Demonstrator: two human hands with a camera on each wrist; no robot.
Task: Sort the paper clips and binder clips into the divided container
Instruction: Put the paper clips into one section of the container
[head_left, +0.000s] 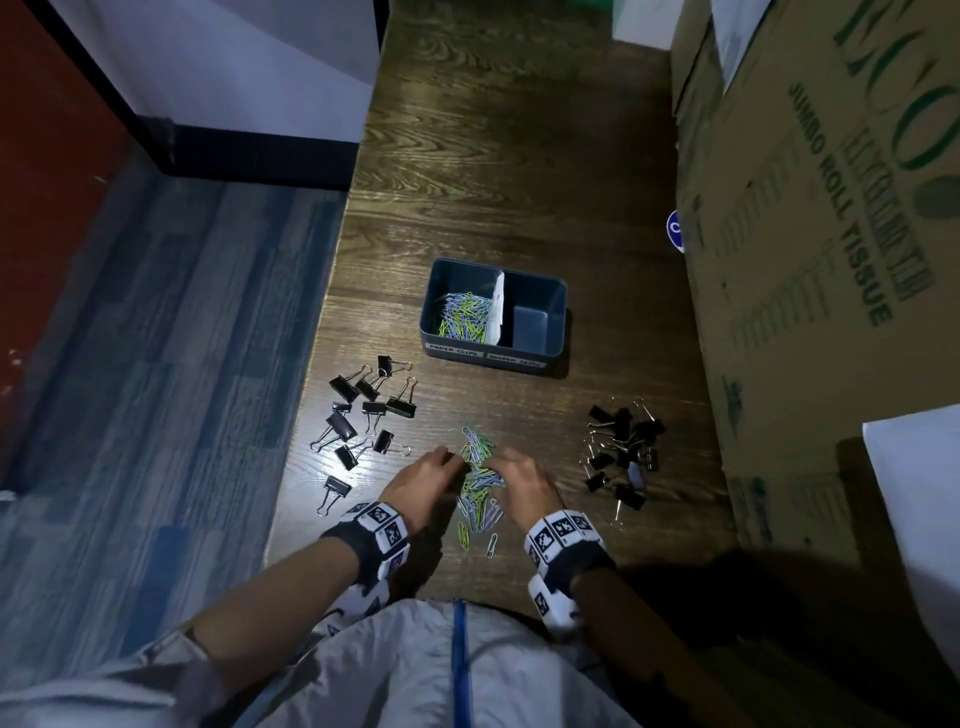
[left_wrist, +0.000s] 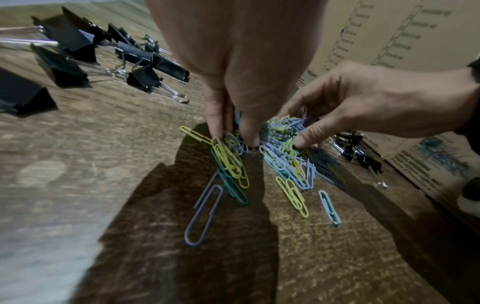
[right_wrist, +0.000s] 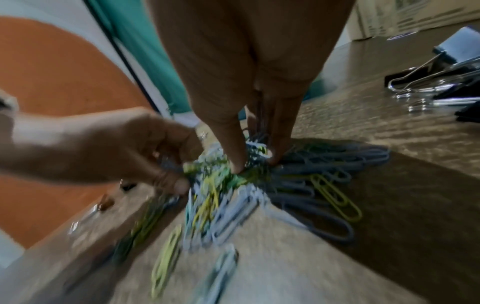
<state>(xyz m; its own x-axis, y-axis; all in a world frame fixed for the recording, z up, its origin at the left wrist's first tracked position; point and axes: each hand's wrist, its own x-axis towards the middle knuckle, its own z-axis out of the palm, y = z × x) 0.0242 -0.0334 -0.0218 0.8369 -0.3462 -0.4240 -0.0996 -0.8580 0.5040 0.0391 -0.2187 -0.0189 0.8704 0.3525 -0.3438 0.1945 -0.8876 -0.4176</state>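
Left hand (head_left: 423, 480) and right hand (head_left: 524, 480) both down on loose heap of coloured wire paper clips (head_left: 480, 478), yellow, green, pale blue, on dark wood-grain tabletop (head_left: 519, 156), near side of dark blue divided plastic container (head_left: 493, 314). Left fingertips (left_wrist: 217, 131) pinched into left edge of heap, a few clips between thumb and fingers. Right fingertips (right_wrist: 237, 164) bunched, pressing into heap top, thumb curled at right edge of the heap; clips caught between digits, exact hold blurred. More paper clips in container's left compartment (head_left: 465, 317), labelled PAPER CLIPS; right compartment (head_left: 532, 319) bare. Large black metal binder clips (head_left: 363, 415) scattered near-left of container, small black binder clips (head_left: 621, 452) clustered near-right of container. Brown cardboard cartons (head_left: 821, 234) right of container.
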